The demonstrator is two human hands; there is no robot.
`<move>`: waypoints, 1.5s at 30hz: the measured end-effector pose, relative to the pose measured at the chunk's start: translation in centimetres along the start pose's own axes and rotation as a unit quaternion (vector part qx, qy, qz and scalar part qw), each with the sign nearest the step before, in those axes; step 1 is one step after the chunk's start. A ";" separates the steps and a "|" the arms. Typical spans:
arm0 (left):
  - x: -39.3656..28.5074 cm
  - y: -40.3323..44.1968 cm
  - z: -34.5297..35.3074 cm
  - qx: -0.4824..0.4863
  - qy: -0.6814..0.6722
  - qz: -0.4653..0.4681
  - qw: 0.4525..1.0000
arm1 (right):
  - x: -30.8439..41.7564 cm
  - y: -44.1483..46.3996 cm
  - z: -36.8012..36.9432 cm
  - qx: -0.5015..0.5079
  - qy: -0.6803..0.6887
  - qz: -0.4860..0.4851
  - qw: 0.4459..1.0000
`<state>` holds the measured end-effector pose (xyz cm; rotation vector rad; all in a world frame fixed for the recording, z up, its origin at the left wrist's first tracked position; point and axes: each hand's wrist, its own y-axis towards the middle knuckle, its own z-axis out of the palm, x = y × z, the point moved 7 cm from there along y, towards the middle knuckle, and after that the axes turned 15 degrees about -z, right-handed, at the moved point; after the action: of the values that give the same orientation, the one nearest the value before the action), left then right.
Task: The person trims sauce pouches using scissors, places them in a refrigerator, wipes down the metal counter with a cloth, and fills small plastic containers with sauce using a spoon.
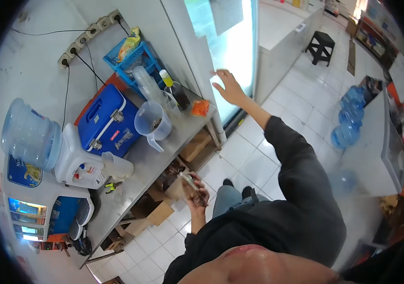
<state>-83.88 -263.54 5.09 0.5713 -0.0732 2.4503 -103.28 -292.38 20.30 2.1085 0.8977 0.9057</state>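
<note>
My left hand (199, 193) is closed around a clear packet with brown contents (190, 188), beside the front edge of the metal table (138, 187). My right hand (230, 88) is raised with its fingers apart and nothing in it, in front of the lit glass-door fridge (235, 57). Between the hands, on the table, stand a clear measuring jug (153, 124), a dark bottle with a yellow cap (176, 90) and an orange packet (200, 108).
A blue cooler box (107, 120), a white water dispenser (76, 158) and a blue basket (138, 61) line the wall. Cardboard boxes (159, 213) sit under the table. Large water bottles (349, 118) and a black stool (320, 48) are at the right.
</note>
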 end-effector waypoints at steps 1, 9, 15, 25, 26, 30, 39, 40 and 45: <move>-1.0 0.2 0.6 0.004 0.014 0.032 0.999 | -3.0 2.7 1.4 -0.039 0.007 0.031 0.999; -7.4 3.6 2.0 0.003 0.027 0.132 0.991 | -12.4 10.4 5.7 -0.207 0.214 0.218 0.929; -10.6 10.8 1.4 -0.093 0.066 0.072 0.991 | -12.0 9.0 4.2 -0.221 0.234 0.233 0.918; -12.4 25.8 -1.0 -0.226 0.205 -0.044 0.951 | -14.7 -6.3 -7.8 -0.446 0.259 0.278 0.810; -12.2 27.4 -0.7 -0.236 0.229 -0.047 0.943 | -16.6 -10.0 -9.1 -0.466 0.247 0.307 0.792; -12.4 34.5 1.5 -0.258 0.354 0.002 0.899 | -19.0 -15.2 -17.0 -0.389 0.195 0.326 0.840; -19.4 50.6 13.4 -0.244 0.841 0.288 0.388 | -25.9 -12.9 -27.1 -0.159 0.593 0.109 0.782; -20.3 51.6 13.2 -0.262 0.854 0.295 0.339 | -25.8 -12.8 -28.0 -0.148 0.577 0.110 0.796; -23.1 54.4 14.0 -0.313 0.857 0.406 -0.052 | -26.0 -12.7 -29.9 -0.225 0.520 0.140 0.812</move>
<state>-93.56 -323.00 12.53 2.4210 0.2999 -0.6723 -144.62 -296.95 17.94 1.2381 0.7211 2.2762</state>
